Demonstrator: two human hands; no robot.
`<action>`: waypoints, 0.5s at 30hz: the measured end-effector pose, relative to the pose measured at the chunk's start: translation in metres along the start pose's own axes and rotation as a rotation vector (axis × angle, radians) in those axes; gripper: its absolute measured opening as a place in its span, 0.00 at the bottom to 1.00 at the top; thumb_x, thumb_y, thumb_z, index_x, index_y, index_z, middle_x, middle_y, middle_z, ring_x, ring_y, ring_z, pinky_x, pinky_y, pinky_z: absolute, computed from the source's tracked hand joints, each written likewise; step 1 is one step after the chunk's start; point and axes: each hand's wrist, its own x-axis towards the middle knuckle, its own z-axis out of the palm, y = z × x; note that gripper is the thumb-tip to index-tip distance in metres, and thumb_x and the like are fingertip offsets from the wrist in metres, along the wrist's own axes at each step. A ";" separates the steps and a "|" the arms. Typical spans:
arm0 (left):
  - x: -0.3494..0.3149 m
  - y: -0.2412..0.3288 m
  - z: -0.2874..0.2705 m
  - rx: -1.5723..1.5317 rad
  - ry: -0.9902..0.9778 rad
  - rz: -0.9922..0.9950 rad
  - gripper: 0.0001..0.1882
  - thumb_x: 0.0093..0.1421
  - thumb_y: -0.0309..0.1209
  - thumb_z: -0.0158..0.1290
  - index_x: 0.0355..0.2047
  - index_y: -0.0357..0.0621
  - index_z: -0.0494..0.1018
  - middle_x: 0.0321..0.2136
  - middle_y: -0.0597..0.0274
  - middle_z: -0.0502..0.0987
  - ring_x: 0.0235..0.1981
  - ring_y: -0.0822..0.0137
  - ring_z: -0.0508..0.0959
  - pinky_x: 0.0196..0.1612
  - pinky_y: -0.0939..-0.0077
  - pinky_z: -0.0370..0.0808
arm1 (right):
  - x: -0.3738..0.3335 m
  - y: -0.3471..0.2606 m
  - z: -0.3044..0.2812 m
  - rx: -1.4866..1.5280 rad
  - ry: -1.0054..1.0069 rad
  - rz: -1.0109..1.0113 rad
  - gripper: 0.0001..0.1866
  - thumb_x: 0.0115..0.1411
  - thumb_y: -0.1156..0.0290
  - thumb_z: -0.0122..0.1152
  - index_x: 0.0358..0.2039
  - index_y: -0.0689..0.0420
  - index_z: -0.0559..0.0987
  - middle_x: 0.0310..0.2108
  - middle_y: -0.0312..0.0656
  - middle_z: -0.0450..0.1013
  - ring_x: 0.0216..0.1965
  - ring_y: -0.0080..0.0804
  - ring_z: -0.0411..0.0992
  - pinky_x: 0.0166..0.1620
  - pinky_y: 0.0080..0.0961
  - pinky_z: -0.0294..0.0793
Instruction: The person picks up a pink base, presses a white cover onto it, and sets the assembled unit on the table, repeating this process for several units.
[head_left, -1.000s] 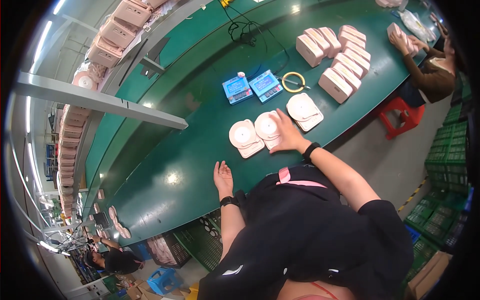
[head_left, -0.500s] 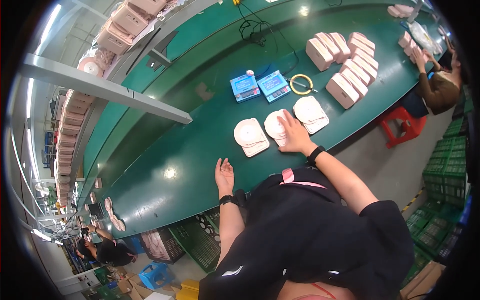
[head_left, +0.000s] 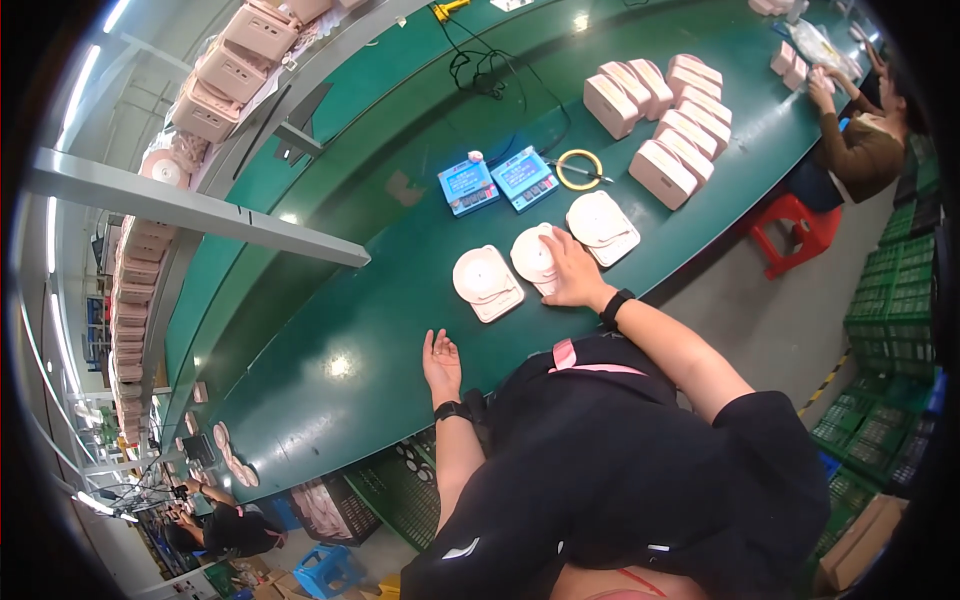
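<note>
Three pale pink units, each a round disc on a squarish base, lie in a row on the green table [head_left: 400, 330] before me. My right hand [head_left: 578, 272] grips the middle unit [head_left: 531, 254] along its right side, thumb at the near end and fingers over the disc; part of it is hidden beneath them. The left unit [head_left: 486, 284] and the right unit [head_left: 603, 228] lie on either side, untouched. Near the table's front edge my left hand [head_left: 442, 364] hovers with its palm turned up, fingers loosely apart and nothing in it.
Beyond the units sit two blue boxes with screens [head_left: 468, 186] and a yellow cable coil [head_left: 578, 170]. Several pink housings [head_left: 664, 172] stand in rows at the back right. A grey beam [head_left: 200, 205] juts in from the left. A co-worker [head_left: 862, 150] sits at the far right.
The whole view has shifted slightly, so the table things appear further left. My right hand stays on the middle unit, and my left hand remains raised near the edge.
</note>
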 end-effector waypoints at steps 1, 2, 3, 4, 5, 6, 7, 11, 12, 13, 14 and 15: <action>0.000 0.000 0.000 0.004 0.000 -0.003 0.15 0.65 0.31 0.43 0.50 0.40 0.68 0.41 0.55 0.74 0.34 0.70 0.74 0.39 0.79 0.75 | 0.000 -0.001 0.000 0.002 0.000 0.005 0.56 0.29 0.58 0.75 0.61 0.52 0.55 0.59 0.57 0.51 0.55 0.56 0.59 0.56 0.39 0.64; 0.000 0.000 0.000 0.005 0.006 0.001 0.15 0.65 0.31 0.43 0.50 0.40 0.68 0.41 0.55 0.74 0.34 0.70 0.74 0.39 0.79 0.75 | 0.000 -0.001 0.001 0.005 -0.001 0.023 0.56 0.29 0.59 0.75 0.61 0.51 0.55 0.58 0.57 0.52 0.55 0.56 0.59 0.56 0.40 0.65; 0.000 0.000 0.001 0.007 0.012 0.004 0.15 0.65 0.31 0.43 0.50 0.40 0.68 0.41 0.55 0.74 0.34 0.70 0.74 0.39 0.79 0.75 | 0.001 -0.002 0.001 0.009 -0.002 0.042 0.56 0.29 0.59 0.75 0.60 0.51 0.56 0.57 0.57 0.53 0.55 0.56 0.59 0.56 0.40 0.65; 0.000 -0.001 0.001 0.008 0.017 0.006 0.15 0.65 0.31 0.43 0.49 0.39 0.68 0.41 0.55 0.74 0.34 0.70 0.74 0.39 0.79 0.75 | 0.001 -0.002 0.001 0.012 -0.002 0.061 0.56 0.28 0.59 0.75 0.60 0.51 0.56 0.56 0.58 0.53 0.55 0.57 0.59 0.55 0.41 0.65; 0.000 -0.001 0.001 0.013 0.018 0.003 0.15 0.65 0.31 0.43 0.49 0.39 0.68 0.41 0.55 0.74 0.34 0.70 0.74 0.39 0.79 0.75 | 0.001 -0.002 0.001 0.013 -0.002 0.066 0.56 0.28 0.59 0.75 0.60 0.51 0.56 0.56 0.58 0.53 0.55 0.57 0.59 0.55 0.41 0.65; 0.000 -0.001 0.002 0.010 0.015 0.005 0.15 0.65 0.31 0.43 0.49 0.39 0.68 0.41 0.55 0.74 0.34 0.70 0.74 0.38 0.79 0.75 | 0.001 -0.003 0.000 0.021 0.004 0.071 0.56 0.28 0.60 0.75 0.60 0.50 0.56 0.56 0.58 0.54 0.54 0.57 0.59 0.55 0.41 0.65; 0.000 -0.001 0.001 0.006 0.013 0.007 0.15 0.65 0.31 0.43 0.49 0.39 0.68 0.41 0.54 0.74 0.34 0.70 0.74 0.38 0.79 0.75 | 0.001 -0.004 0.000 0.029 0.010 0.075 0.55 0.28 0.60 0.75 0.60 0.50 0.56 0.55 0.58 0.54 0.54 0.57 0.59 0.55 0.41 0.65; -0.001 -0.001 0.001 0.013 0.004 0.013 0.15 0.65 0.32 0.43 0.50 0.40 0.68 0.40 0.54 0.74 0.34 0.70 0.73 0.38 0.79 0.74 | -0.001 -0.004 0.000 0.036 0.025 0.074 0.54 0.28 0.61 0.75 0.59 0.48 0.57 0.51 0.57 0.56 0.52 0.57 0.59 0.53 0.42 0.66; -0.001 -0.001 0.001 0.017 0.000 0.016 0.16 0.65 0.33 0.43 0.50 0.41 0.68 0.40 0.54 0.74 0.34 0.70 0.73 0.39 0.80 0.74 | -0.001 -0.004 0.000 0.036 0.029 0.070 0.54 0.28 0.62 0.75 0.58 0.47 0.58 0.50 0.57 0.56 0.51 0.57 0.60 0.53 0.42 0.66; -0.001 -0.001 0.001 0.017 0.000 0.016 0.16 0.65 0.33 0.43 0.50 0.41 0.68 0.40 0.54 0.74 0.34 0.70 0.73 0.39 0.80 0.74 | -0.001 -0.004 0.000 0.036 0.029 0.071 0.54 0.28 0.62 0.75 0.58 0.47 0.58 0.50 0.57 0.56 0.51 0.57 0.60 0.53 0.42 0.66; -0.001 -0.001 0.001 0.019 0.006 0.016 0.16 0.65 0.33 0.43 0.50 0.41 0.68 0.40 0.54 0.74 0.34 0.70 0.73 0.38 0.80 0.74 | -0.002 -0.004 0.000 0.043 0.029 0.075 0.53 0.28 0.62 0.75 0.58 0.47 0.58 0.49 0.56 0.56 0.50 0.57 0.60 0.52 0.41 0.66; -0.001 -0.001 0.002 0.020 0.011 0.015 0.16 0.65 0.33 0.43 0.50 0.41 0.68 0.40 0.54 0.74 0.34 0.70 0.73 0.38 0.80 0.74 | -0.002 -0.004 -0.001 0.050 0.029 0.079 0.53 0.28 0.62 0.74 0.58 0.46 0.58 0.48 0.56 0.57 0.50 0.56 0.60 0.52 0.41 0.66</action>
